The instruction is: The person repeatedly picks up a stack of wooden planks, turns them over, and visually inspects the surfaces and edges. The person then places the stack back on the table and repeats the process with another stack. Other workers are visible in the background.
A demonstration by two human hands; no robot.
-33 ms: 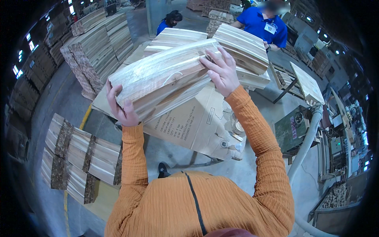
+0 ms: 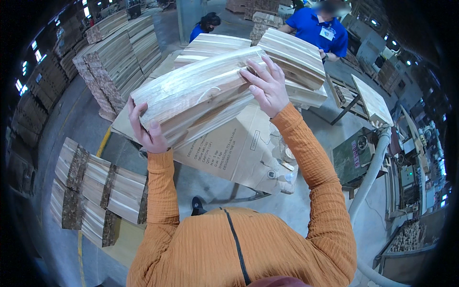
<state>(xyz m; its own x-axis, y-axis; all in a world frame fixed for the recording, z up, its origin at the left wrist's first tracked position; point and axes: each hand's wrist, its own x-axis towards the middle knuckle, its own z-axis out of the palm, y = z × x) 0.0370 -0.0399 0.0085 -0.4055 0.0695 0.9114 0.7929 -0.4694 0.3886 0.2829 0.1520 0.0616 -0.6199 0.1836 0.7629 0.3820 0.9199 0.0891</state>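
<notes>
A striped wooden panel [image 2: 191,79] made of glued strips lies at a slant in front of me, its left end toward me. Pale curved marks show on its face. Beneath its near edge runs more striped wood [image 2: 210,119]; whether that is a separate panel I cannot tell. My left hand [image 2: 149,131] grips the left end, thumb on the near side and fingers around the end. Near the right end, my right hand [image 2: 267,88] rests its spread fingertips on the wood. Flattened printed cardboard [image 2: 224,148] covers the table below.
More panels lie behind, at the far left [image 2: 215,44] and in a stack at the right [image 2: 291,57]. Panel stacks stand on the left [image 2: 119,62] and lower left [image 2: 100,186]. Two people in blue shirts [image 2: 313,31] are beyond the table. A hose [image 2: 370,167] and green machine [image 2: 351,155] stand right.
My right hand has shifted very slightly left and up along the panel. The left hand and the panel look unmoved.
</notes>
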